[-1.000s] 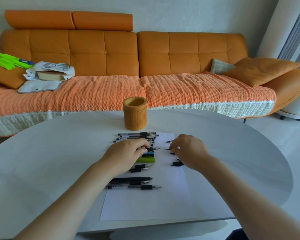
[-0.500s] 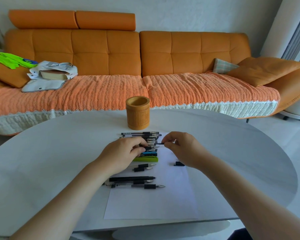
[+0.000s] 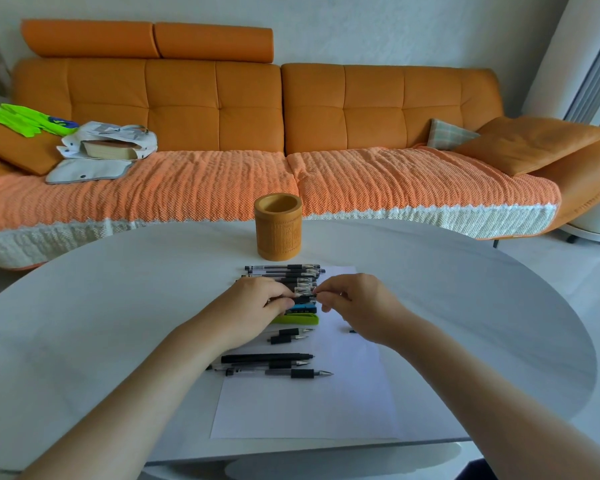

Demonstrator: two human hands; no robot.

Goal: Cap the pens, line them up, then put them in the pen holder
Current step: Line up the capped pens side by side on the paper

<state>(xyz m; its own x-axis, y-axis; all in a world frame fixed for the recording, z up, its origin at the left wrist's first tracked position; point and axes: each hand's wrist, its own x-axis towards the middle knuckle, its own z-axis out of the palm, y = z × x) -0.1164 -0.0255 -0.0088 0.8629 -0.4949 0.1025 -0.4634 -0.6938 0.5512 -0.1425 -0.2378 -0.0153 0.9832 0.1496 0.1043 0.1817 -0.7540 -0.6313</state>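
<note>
Head view, looking down across a white table [image 3: 118, 306] toward an orange sofa [image 3: 215, 109]. Showing green gloves [image 3: 25, 121] and a white bag [image 3: 111, 143] lying on the sofa at far left. Holding a black pen [image 3: 303, 299] down on the paper sheet [image 3: 302, 410] with the left hand [image 3: 257, 303], fingers curled over the barrel and hiding most of it. Showing a row of capped pens [image 3: 284, 271] lying just beyond, the pen holder [image 3: 278, 232] standing upright behind them, apart from the row, and uncapped pens [image 3: 274, 365] lying nearer, tips pointing right. Pinching the black pen's right end with the right hand [image 3: 357, 306]. Partly hiding a loose cap [image 3: 352, 330] beside that wrist.
</note>
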